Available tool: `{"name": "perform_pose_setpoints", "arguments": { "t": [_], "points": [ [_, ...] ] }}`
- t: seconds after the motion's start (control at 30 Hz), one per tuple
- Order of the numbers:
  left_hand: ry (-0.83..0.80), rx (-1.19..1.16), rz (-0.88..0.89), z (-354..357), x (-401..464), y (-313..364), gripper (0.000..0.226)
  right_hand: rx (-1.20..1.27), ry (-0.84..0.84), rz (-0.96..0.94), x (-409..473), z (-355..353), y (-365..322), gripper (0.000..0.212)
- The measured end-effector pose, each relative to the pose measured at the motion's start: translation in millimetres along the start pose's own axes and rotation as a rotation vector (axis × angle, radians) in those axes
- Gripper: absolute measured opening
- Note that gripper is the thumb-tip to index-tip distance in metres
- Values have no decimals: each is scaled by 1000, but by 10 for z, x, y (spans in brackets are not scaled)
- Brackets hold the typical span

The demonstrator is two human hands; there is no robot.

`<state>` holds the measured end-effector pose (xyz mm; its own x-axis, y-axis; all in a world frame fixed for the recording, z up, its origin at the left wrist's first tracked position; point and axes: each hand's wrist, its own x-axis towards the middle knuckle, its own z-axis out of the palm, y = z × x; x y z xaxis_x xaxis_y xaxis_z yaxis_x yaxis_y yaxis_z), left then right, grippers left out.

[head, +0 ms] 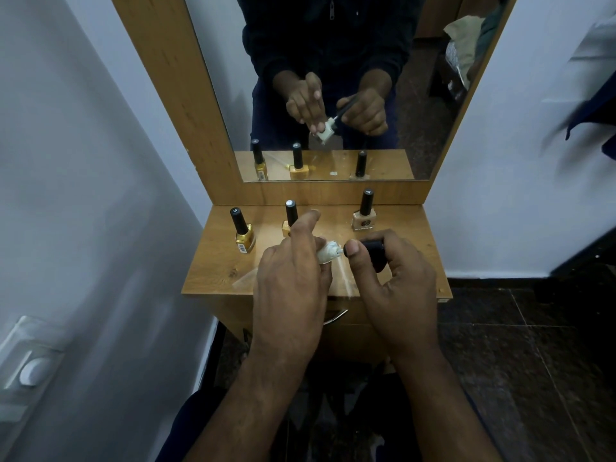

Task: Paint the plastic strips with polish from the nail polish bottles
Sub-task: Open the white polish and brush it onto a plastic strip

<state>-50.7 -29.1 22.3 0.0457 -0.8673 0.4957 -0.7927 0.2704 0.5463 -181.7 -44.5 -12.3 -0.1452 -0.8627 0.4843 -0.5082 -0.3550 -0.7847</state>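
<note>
My left hand (290, 281) grips a white nail polish bottle (328, 254), tilted with its neck pointing right, above the wooden shelf (213, 268). My right hand (390, 278) pinches the bottle's black brush cap (371, 250), drawn just out of the neck so the thin stem shows between them. Clear plastic strips (345, 281) lie flat on the shelf under my hands, partly hidden. Three capped bottles stand behind: a gold one (245, 240) at left, a yellow one (289, 221) half hidden by my left fingers, a beige one (364, 216) at right.
A wood-framed mirror (333, 78) rises behind the shelf and reflects my hands and the bottles. White walls close in on both sides, with a switch plate (30, 368) low on the left wall. Dark tiled floor (533, 361) lies to the right.
</note>
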Motion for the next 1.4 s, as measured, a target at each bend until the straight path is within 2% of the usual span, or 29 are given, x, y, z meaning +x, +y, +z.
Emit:
{"name": "perform_pose_setpoints", "arguments": {
  "t": [0.13,0.23,0.43,0.5,0.6,0.7,0.8,0.9,1.1,1.23,1.4],
  "points": [
    [-1,25,47,26,-7,-15,77,23,-119,-15,-7,12,31,16],
    [-5,25,74,9,0,-44,67,43,-218,6,6,-14,75,8],
    [-255,31,142,-32,58,-276,59,28,-346,-15,68,-142,158,13],
    [-280,-38,151,-50,25,-370,55,52,-394,0,62,-155,156,16],
    [-317,-248,58,-90,-38,-507,43,124,-439,22,51,-153,78,17],
    [-343,-598,-41,-168,-61,-548,30,240,-459,60,43,-168,-33,17],
    [-275,-737,-129,-269,-69,-474,22,316,-478,65,37,-184,-167,16],
    [-184,-932,-345,-354,-101,-361,25,294,-492,5,-6,-175,-333,11],
    [-143,-878,-504,-613,-300,-147,19,16,-334,-126,-318,-126,-640,11],
    [-157,-837,-553,-808,-620,-188,21,-187,-402,-253,-574,-144,-769,24],
    [-219,-811,-636,-911,-1050,-369,22,-281,-433,-422,-975,-140,-813,26]
  ]
}}
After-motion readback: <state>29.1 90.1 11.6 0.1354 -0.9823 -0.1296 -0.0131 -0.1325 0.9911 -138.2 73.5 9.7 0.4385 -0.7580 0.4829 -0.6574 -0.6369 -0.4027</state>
